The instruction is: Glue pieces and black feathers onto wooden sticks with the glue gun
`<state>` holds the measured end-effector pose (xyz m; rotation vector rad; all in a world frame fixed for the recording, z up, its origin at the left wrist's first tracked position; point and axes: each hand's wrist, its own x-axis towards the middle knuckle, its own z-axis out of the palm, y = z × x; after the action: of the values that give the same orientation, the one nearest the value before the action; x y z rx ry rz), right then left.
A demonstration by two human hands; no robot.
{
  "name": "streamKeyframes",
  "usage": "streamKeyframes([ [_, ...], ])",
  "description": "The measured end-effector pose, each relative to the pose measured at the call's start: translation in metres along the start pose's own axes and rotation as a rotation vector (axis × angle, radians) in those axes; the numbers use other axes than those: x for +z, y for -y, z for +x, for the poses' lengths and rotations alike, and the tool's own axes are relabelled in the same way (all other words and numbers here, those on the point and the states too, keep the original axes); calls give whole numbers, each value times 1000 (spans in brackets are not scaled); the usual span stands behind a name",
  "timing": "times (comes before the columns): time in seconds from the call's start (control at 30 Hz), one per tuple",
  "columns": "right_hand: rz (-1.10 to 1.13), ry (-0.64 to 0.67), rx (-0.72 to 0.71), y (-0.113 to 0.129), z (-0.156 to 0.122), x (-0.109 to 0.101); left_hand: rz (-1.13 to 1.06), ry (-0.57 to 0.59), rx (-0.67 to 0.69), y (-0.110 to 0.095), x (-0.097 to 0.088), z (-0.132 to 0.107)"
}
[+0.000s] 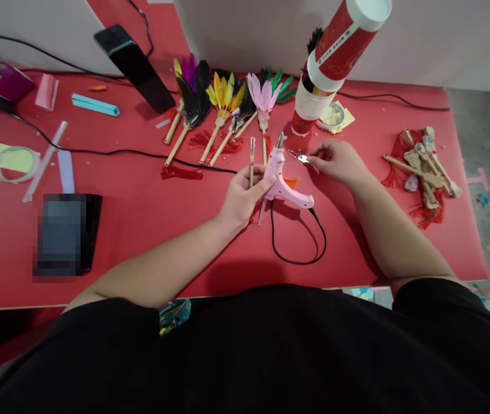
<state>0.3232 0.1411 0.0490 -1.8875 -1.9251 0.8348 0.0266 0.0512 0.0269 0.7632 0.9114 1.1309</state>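
Gripping a pink glue gun (pixel 274 165) in the left hand (pixel 243 196), pressing the thumb against its body and curling the fingers in behind, with a thin wooden stick (pixel 251 164) caught in the same grasp. Standing along a twelve-to-six line with the stick; pointing just past twelve with the gun's nozzle (pixel 280 140), and reaching out toward four with its handle (pixel 303 199).

Pinching a small metal piece (pixel 301 157) between thumb and forefinger of the right hand (pixel 337 164), with the other fingers folded loosely inward. Lying at about ten o'clock from those fingertips, long axis from ten to four, thin end toward the gun. Too small to name surely: perhaps a clip. Impossible to tell whether touching the gun's side or just beside it.

Most telling, by judgement: metal piece at roughly four o'clock from the nozzle, near but seemingly apart, with the right hand nearer to it than the left. Best closed, if need be, by easing the right hand toward ten or tipping the nozzle toward four.

Farther off on the red table (pixel 154 195): feather bundles (pixel 223 92) at eleven to twelve from the left hand, stacked paper cups (pixel 313 103) near twelve from the metal piece, heaped wooden pieces (pixel 425 164) at three from the right hand. Looping toward six below the handle: a black cord (pixel 300 263).
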Motion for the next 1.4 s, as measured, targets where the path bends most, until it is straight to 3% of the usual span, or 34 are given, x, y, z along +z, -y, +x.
streamKeyframes([
  [0.13,-132,98,68,10,7,-3,25,47,14,1,-3,-1],
  [0.3,117,167,-37,5,3,-8,66,129,4,1,-6,-1],
  [0.5,583,60,-96,1,-11,-13,97,141,-59,1,-12,-1],
  [0.63,700,-71,-128,9,-20,-11,93,128,-87,0,-14,-2],
  [0.77,777,-150,-252,17,-31,0,80,138,-125,-1,-13,-3],
  [1.03,811,-176,-269,30,-43,25,-14,165,-205,-3,-6,-6],
  [1.27,773,-140,-331,40,-49,22,2,171,-208,-3,-6,-5],
  [1.4,722,-131,-288,40,-53,20,-1,183,-207,-3,-5,-5],
])
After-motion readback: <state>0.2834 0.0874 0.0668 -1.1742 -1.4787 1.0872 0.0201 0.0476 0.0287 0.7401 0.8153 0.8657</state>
